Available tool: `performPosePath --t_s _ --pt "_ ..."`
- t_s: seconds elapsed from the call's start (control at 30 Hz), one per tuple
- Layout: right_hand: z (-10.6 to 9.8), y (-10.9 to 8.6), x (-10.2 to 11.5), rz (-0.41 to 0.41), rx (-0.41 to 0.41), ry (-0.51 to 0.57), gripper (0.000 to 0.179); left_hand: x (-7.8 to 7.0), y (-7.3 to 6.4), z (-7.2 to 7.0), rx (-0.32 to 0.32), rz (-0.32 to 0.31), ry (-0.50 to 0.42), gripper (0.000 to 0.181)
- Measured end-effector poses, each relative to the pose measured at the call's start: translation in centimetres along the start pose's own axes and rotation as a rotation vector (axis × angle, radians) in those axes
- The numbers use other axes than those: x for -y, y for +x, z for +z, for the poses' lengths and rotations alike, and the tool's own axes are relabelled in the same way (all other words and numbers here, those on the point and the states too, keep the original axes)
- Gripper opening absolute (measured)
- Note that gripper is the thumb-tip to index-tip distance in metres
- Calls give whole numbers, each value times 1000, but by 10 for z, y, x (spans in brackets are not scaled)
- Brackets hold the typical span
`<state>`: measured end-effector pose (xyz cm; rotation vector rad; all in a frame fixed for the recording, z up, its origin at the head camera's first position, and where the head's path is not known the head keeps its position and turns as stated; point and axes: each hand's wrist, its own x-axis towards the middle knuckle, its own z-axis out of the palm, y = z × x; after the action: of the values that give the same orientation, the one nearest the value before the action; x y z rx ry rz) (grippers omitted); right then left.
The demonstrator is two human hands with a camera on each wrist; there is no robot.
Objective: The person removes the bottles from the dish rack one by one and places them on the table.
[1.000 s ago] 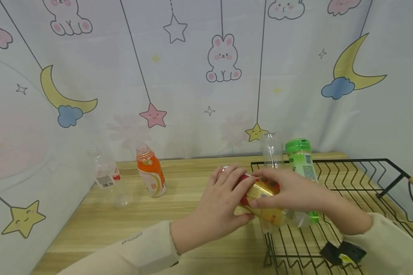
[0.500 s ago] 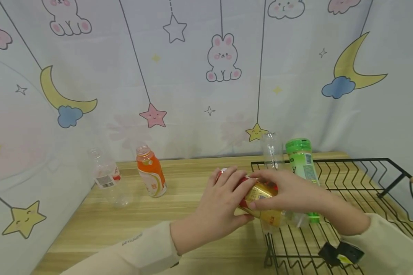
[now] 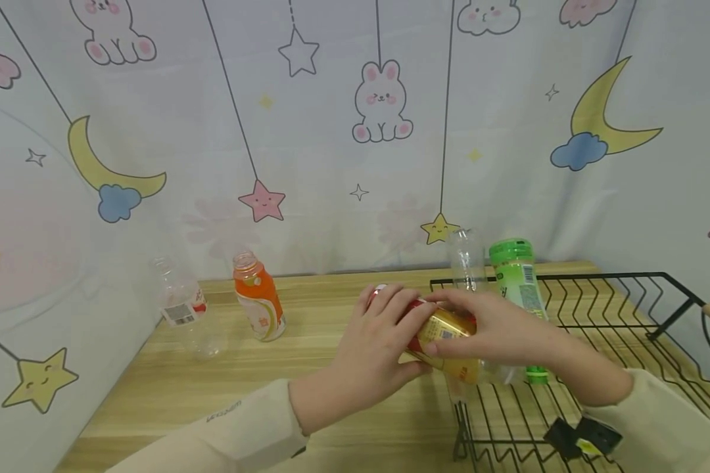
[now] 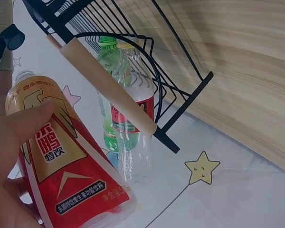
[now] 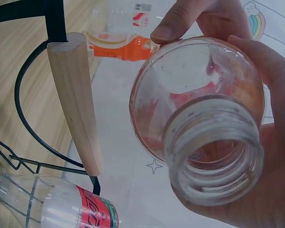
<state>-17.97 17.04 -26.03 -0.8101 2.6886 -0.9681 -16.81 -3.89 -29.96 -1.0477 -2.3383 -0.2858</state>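
Both hands' fingers clamped on red-gold bottle (image 3: 446, 338) beside wire rack (image 3: 627, 289).

Both hands, the left hand (image 3: 374, 358) and right hand (image 3: 497, 328), are holding a red-and-gold bottle (image 3: 444, 335) over the wire rack's (image 3: 603, 341) left edge, while an orange bottle (image 3: 258, 306) is standing far left on the tabletop (image 3: 307, 368).

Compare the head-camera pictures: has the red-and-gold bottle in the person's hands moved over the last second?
Barely: the red-and-gold bottle sits at the wire rack's near-left corner as before, perhaps a touch left.
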Motion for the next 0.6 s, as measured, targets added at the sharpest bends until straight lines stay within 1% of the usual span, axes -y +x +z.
performPosePath --t_s 0.1,0.27,0.43,0.6 --pt "-1 -1 2 6 -20 0 69 2 1 -1 -4 -6 -1 73" --pt "-3 -4 2 27 -53 44 68 6 0 -2 -11 -30 -6 73" --pt "-8 -8 -2 36 -98 83 66 11 1 -3 -26 -60 -20 71" --pt "-14 -13 -8 24 -161 63 65 19 1 -2 -35 -103 -40 71"
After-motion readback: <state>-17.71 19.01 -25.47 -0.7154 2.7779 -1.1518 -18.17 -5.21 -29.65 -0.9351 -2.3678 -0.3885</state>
